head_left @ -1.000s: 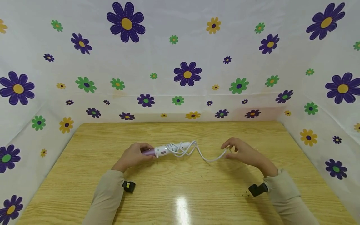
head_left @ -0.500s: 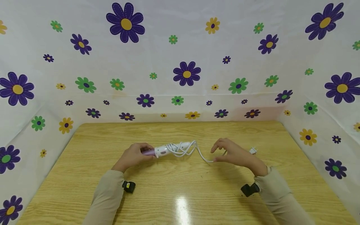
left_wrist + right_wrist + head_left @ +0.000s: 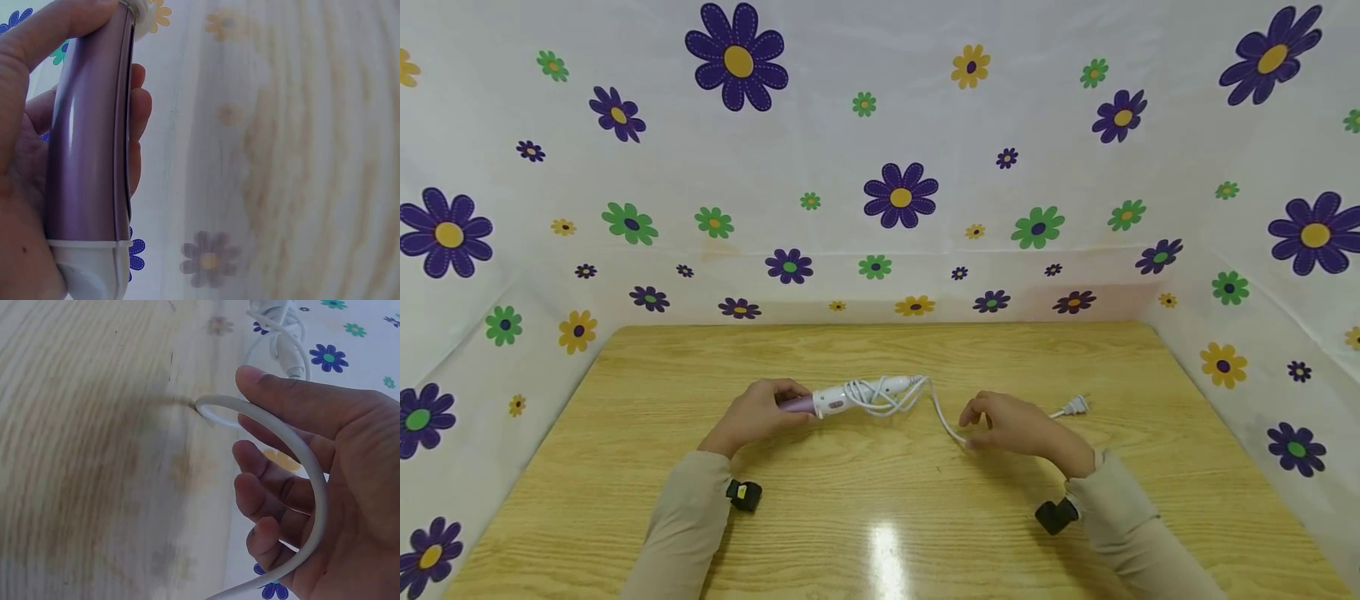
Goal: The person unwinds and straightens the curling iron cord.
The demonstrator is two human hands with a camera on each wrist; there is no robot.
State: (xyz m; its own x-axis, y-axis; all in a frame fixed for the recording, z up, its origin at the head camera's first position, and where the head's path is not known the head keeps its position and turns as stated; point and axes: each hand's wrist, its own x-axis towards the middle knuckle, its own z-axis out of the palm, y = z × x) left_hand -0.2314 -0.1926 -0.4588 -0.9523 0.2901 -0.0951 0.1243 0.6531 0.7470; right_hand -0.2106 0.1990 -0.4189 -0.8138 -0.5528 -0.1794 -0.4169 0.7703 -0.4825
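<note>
On the wooden table lies a hair iron with a glossy purple barrel and a white handle. My left hand grips the barrel, thumb on one side and fingers round the other. Loops of white power cord are wound about the handle. From the handle's end the cord runs slack to my right hand. There it curves through the palm, held loosely between thumb and curled fingers, as the cord shows in the right wrist view. A white plug lies beyond that hand, at the cord's end.
The wooden table reaches back to a white cloth printed with purple, green and yellow flowers, which also hangs along both sides. A black wrist camera sits on the left wrist and another black wrist camera on the right.
My right hand has moved left along the cord and a little nearer to me. The plug, hidden at first, now shows to its right. The left hand and the hair iron stay put.
</note>
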